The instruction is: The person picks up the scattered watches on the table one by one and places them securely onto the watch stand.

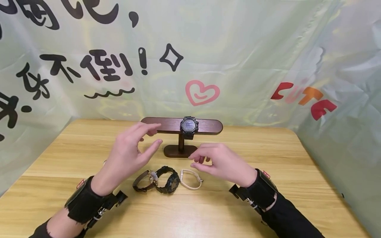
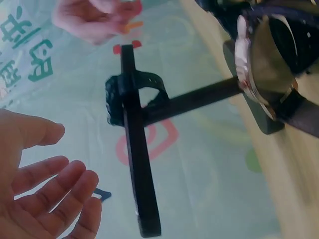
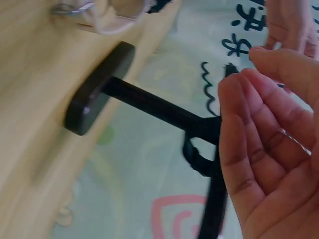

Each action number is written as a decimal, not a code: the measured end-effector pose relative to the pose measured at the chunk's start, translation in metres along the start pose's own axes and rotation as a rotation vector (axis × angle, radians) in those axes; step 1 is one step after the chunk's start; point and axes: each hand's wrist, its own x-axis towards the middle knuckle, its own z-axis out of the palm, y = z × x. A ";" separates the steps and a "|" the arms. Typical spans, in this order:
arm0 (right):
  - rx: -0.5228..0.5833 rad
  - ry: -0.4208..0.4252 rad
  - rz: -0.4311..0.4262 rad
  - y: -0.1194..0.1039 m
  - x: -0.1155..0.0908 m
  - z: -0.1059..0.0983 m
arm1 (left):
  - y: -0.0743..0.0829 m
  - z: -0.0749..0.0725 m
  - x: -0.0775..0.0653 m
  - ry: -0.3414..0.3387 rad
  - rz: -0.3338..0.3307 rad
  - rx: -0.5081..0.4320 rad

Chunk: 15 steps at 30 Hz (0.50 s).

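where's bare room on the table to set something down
Bare tabletop shows between the right hand and the right backdrop, and on the near side of the white watch. Crowded: the middle, where it, a black watch and a brown-strapped watch cluster before the stand.

Display stand (image 1: 208, 127): dark reddish brown
Mounted watch (image 1: 189, 126): black
Slim watch (image 1: 182, 176): whitish
Table (image 1: 214, 215): light yellow-brown, with wood grain lines
Heart (image 1: 203, 89): pink
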 end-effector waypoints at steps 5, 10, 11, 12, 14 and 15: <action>0.006 -0.057 0.039 0.010 0.000 0.010 | 0.009 0.003 -0.001 -0.017 0.050 -0.018; 0.020 -0.089 0.077 0.018 0.000 0.018 | 0.015 0.006 -0.002 -0.051 0.092 -0.053; 0.019 -0.096 0.082 0.019 0.000 0.020 | 0.016 0.006 -0.003 -0.061 0.102 -0.063; 0.022 -0.105 0.086 0.020 0.000 0.021 | 0.017 0.006 -0.003 -0.070 0.113 -0.075; 0.025 -0.119 0.090 0.021 0.001 0.024 | 0.019 0.005 -0.004 -0.091 0.138 -0.100; 0.025 -0.125 0.091 0.022 0.002 0.026 | 0.020 0.005 -0.004 -0.104 0.150 -0.113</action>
